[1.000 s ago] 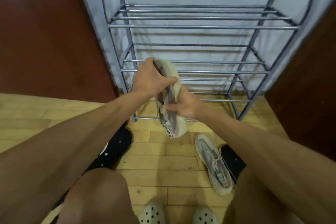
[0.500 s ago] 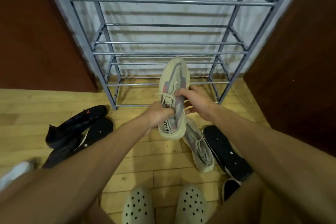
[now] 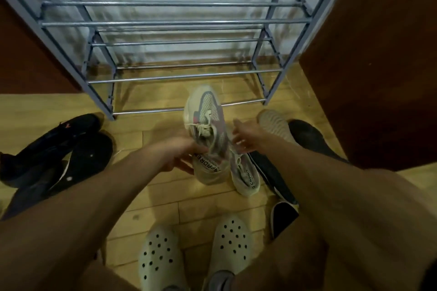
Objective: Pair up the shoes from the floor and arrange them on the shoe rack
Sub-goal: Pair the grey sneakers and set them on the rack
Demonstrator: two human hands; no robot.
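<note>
A pale mesh sneaker point(image 3: 205, 130) with grey and pink panels is held at its heel end, toe pointed toward the shoe rack point(image 3: 179, 23), just in front of the lowest rail. The grip of the left hand point(image 3: 179, 156) is closed around the heel and collar; lettering on the heel strip is partly covered by the fingers. The right hand point(image 3: 244, 136) is seen just beside the shoe's right side, fingers spread and loose, nothing grasped; whether a fingertip touches the upper cannot be told.

The matching sneaker point(image 3: 246, 178) is laid on the wooden floor point(image 3: 156, 196) directly below and right of the held one, heel toward the camera, partly hidden by it.

A black slide sandal point(image 3: 269, 172) is laid just right of that, under the right forearm. A beige ribbed shoe toe point(image 3: 275, 123) and a dark shoe point(image 3: 307, 137) are seen farther right, near the rack's right leg. Another dark shoe opening with a pale rim point(image 3: 282, 217) is seen near the right leg.

At left, black shoes point(image 3: 56, 149) are piled together, overlapping; one bears a small red mark.

The rack's rails are bare in the visible tiers. Two pale perforated clogs point(image 3: 194, 250) are worn on the feet at bottom centre. Dark red-brown panels point(image 3: 378, 66) flank the rack.
</note>
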